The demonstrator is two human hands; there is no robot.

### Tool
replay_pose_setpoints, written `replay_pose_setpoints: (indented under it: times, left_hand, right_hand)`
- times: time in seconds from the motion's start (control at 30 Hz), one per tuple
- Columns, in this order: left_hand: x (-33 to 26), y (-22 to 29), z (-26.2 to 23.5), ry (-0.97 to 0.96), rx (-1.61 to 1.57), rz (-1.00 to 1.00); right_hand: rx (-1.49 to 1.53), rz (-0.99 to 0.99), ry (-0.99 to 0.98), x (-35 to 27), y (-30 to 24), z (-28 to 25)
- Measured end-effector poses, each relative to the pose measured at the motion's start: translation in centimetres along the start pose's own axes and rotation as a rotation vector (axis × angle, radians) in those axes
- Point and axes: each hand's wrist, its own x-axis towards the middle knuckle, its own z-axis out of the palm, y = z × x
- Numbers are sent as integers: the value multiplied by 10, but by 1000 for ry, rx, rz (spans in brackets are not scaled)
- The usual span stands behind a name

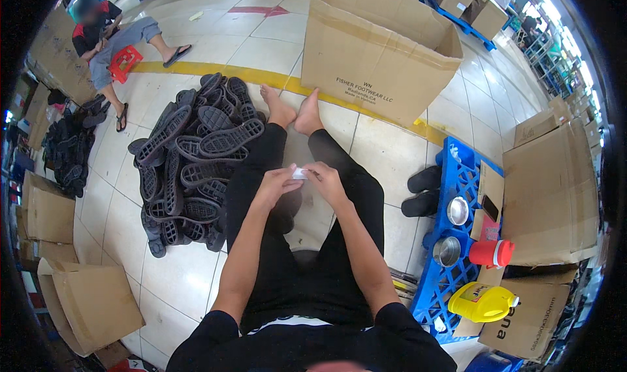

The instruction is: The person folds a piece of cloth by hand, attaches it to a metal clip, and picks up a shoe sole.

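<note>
I sit on the tiled floor with my legs in black trousers stretched forward and my feet bare. My left hand (276, 181) and my right hand (324, 178) meet above my lap. Both pinch a small white piece (300, 173), like a slip of paper or a sticker, between their fingertips. A pile of black shoe soles (189, 163) lies on the floor just left of my left leg. A large open cardboard box (379, 52) stands beyond my feet.
A blue plastic pallet (450, 241) at my right carries metal bowls, a red cup (491, 252), a yellow jug (482, 301) and a pair of black shoes (423, 190). Flattened cardboard boxes line both sides. Another person (108, 42) sits at the far left beside more soles.
</note>
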Motion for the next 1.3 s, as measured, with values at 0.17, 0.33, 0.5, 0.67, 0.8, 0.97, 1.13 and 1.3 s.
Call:
replay_pose_setpoints:
  times: [0.17, 0.33, 0.5, 0.67, 0.8, 0.97, 1.13, 1.3]
  left_hand:
    - [-3, 4, -2, -1, -40, -33]
    - [-3, 3, -7, 1, -44, -36]
    - [-2, 4, -11, 20, -29, -20]
    - [-7, 8, -4, 7, -9, -15]
    - [-5, 6, -5, -11, -10, 0]
    - [-3, 0, -7, -9, 21, 42]
    - [0, -1, -7, 22, 34, 63]
    - [-1, 0, -8, -72, 145, 168]
  right_hand:
    - [-139, -169, -9, -1, -4, -1]
    - [-194, -293, -35, -1, -8, 0]
    - [-193, -365, -71, 0, -6, -1]
    - [-145, -315, -80, -3, -5, 3]
    - [-248, -330, -87, -3, -4, 4]
    - [-412, -392, -89, -3, -4, 6]
    - [-83, -145, 48, -4, 12, 10]
    - [315, 393, -9, -4, 12, 8]
